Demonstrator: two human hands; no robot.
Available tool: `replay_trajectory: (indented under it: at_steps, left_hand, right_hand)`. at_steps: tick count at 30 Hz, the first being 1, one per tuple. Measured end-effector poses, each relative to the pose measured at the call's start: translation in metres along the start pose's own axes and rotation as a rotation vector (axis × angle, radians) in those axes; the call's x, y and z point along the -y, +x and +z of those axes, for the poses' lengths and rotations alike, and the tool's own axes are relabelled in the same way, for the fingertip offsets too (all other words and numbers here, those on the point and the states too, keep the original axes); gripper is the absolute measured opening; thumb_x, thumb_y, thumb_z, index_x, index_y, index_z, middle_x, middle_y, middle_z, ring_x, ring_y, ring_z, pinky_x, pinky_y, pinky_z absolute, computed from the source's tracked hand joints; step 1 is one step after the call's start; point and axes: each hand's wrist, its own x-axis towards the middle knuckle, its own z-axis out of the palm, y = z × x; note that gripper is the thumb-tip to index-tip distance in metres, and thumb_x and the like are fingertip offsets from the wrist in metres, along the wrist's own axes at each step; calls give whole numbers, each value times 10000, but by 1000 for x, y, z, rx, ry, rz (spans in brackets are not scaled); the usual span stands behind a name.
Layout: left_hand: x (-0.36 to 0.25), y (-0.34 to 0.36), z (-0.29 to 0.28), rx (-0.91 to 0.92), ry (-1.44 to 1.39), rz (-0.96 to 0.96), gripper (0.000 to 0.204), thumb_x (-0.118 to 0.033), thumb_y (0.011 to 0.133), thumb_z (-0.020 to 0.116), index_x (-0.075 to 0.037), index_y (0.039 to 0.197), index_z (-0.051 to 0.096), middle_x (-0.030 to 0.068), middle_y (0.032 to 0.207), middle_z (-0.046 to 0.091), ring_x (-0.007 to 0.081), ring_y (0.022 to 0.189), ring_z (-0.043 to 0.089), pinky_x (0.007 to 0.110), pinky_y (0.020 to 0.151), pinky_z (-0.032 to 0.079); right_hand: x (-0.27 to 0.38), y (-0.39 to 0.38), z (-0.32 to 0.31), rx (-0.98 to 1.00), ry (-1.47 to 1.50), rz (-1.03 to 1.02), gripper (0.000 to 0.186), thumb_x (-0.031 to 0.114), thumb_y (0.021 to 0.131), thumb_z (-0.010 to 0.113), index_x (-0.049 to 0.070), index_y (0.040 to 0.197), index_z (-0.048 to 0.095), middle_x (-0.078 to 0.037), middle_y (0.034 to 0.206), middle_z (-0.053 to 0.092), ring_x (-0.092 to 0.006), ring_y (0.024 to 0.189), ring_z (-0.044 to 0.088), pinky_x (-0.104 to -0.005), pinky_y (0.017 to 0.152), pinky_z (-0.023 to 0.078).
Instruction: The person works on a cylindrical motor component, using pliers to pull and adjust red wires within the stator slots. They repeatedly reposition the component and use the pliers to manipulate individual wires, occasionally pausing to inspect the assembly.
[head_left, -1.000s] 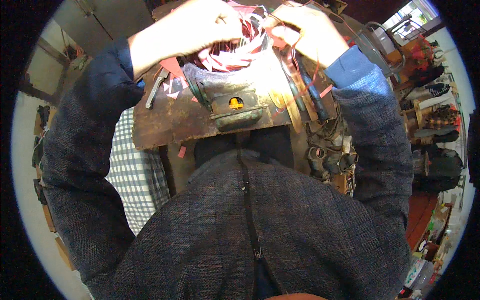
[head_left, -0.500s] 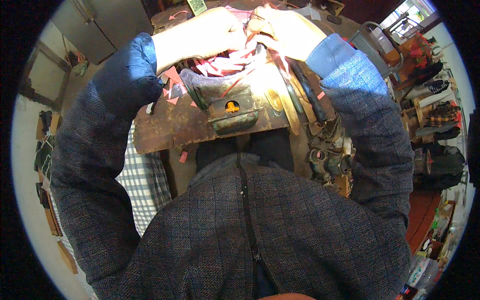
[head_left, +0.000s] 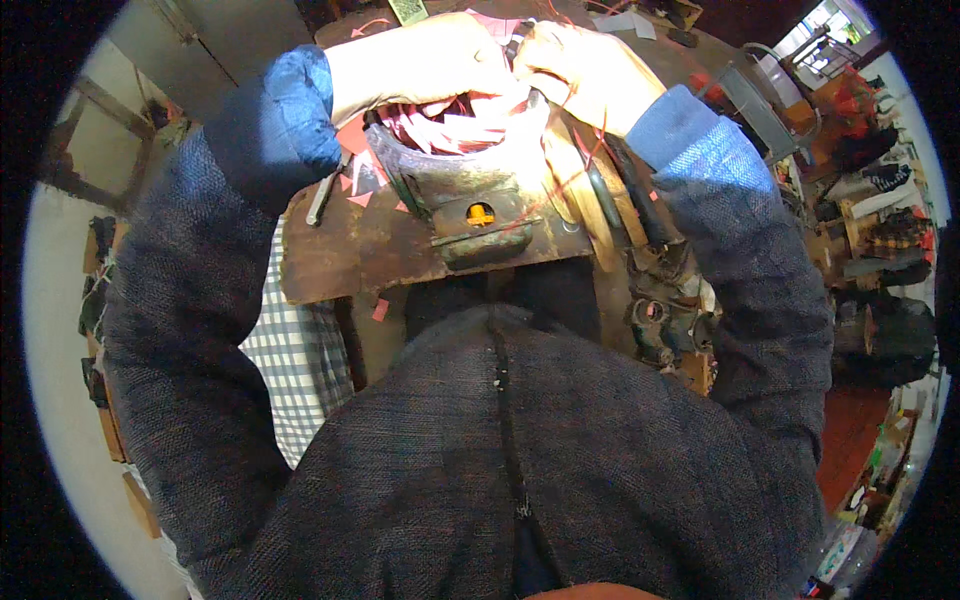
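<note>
A worn green-grey motor housing lies on the table, its open end holding a ring of pinkish windings. Over the far rim of that ring, my left hand is closed, with its fingertips hidden. Close beside it on the right, my right hand is closed with bent fingers. A thin red cord loops by the right hand and appears to pass through its fingers. Strong light washes out both hands, so fine detail between them is lost. A yellow part shows in a round hole of the housing.
Right of the housing lie wooden strips and a dark rod-like tool. Pink paper scraps and a metal-handled tool are at its left. The brown table ends before my lap. Metal parts sit lower right.
The whole view has shifted slightly. My left forearm sits a little farther right, uncovering more of the tool by my sleeve. The red cord now hangs in a wider loop beside my right hand.
</note>
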Motion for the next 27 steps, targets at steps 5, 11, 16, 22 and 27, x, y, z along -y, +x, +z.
replay_trajectory:
  at_steps: [5,11,16,22,27]
  left_hand:
    - [-9,-36,-42,-305,-185,-41,370,-185,1021,673,97,1257,638,110,820,730,106,576,631,245,546,522]
    - [6,-70,-78,-616,-213,-78,668,-201,1031,648,148,1509,338,122,934,729,136,647,677,250,555,502]
    - [26,-87,-90,-764,-379,-56,529,-244,1043,621,75,1438,471,102,934,743,115,675,701,196,485,431]
    - [28,-135,-139,-946,-382,237,515,-316,1085,532,-71,1500,351,167,1389,608,249,856,693,286,584,473]
    - [21,-190,-121,-1334,304,340,292,-225,1059,570,18,1196,659,137,1142,755,187,884,730,262,617,450]
  right_hand:
    - [32,-44,-8,-363,447,236,287,192,959,662,92,1225,703,-113,1068,683,-264,995,698,-376,885,554]
    - [75,-113,9,-330,413,538,244,111,946,654,24,1163,720,-127,1062,709,-222,886,682,-320,791,536]
    - [127,-155,42,-357,741,702,250,90,920,685,23,1159,706,-137,1095,709,-256,954,698,-348,843,548]
    - [167,-176,68,-243,889,690,253,111,912,710,31,1152,703,-150,1056,704,-284,920,702,-371,824,555]
    - [156,-168,62,-298,837,694,234,116,916,709,36,1136,712,-146,1031,705,-289,913,699,-380,821,551]
